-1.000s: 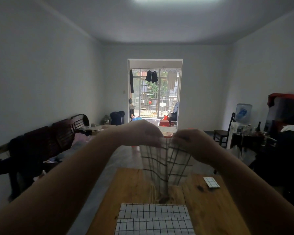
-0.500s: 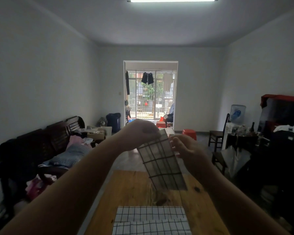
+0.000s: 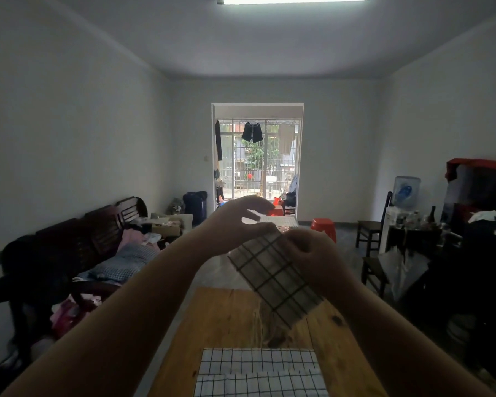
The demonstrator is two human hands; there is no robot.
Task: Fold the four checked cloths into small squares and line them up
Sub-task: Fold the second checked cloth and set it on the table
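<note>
At frame centre a folded checked cloth (image 3: pixel 272 277) hangs tilted in the air above the wooden tabletop (image 3: pixel 226 316), its top corner pinched in the grip of the left hand (image 3: pixel 235 224) and its upper right edge held by the right hand (image 3: pixel 312 253). Flat checked cloths (image 3: pixel 258 368) lie at bottom centre, cut off by the lower edge. How the right fingers close is hard to make out.

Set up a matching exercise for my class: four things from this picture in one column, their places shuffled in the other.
Things:
1 raised checked cloth
2 flat checked cloths
3 red stool
4 black garment

Places:
A hanging beyond the doorway
B standing on the floor
C between left hand and right hand
D on the wooden table

Pairs: 1-C, 2-D, 3-B, 4-A
</note>
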